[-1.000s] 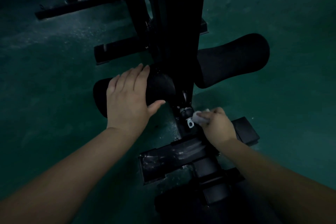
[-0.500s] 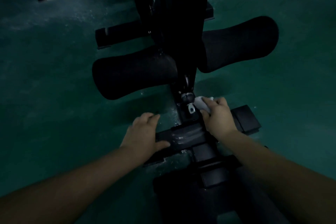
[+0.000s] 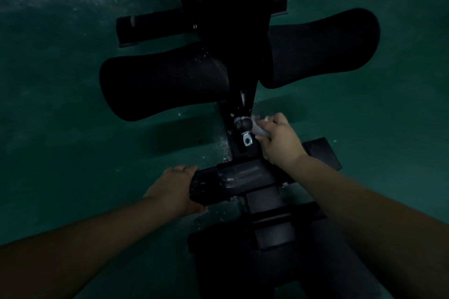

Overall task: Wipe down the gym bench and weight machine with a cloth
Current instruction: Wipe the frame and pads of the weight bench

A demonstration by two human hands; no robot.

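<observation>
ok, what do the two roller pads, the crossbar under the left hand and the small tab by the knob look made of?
Roller pads: likely foam or padded vinyl, matte black, rounded and soft-edged, no glints.
Crossbar: probably painted metal, black with a streaky sheen; the left hand grips its end.
Tab: bare metal, bright silver with a hole.
Dim light leaves all of this tentative.

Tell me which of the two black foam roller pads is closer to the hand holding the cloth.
The right roller pad: it extends from the frame on the same side as the right hand gripping the cloth. The left roller pad lies across the post.
</observation>
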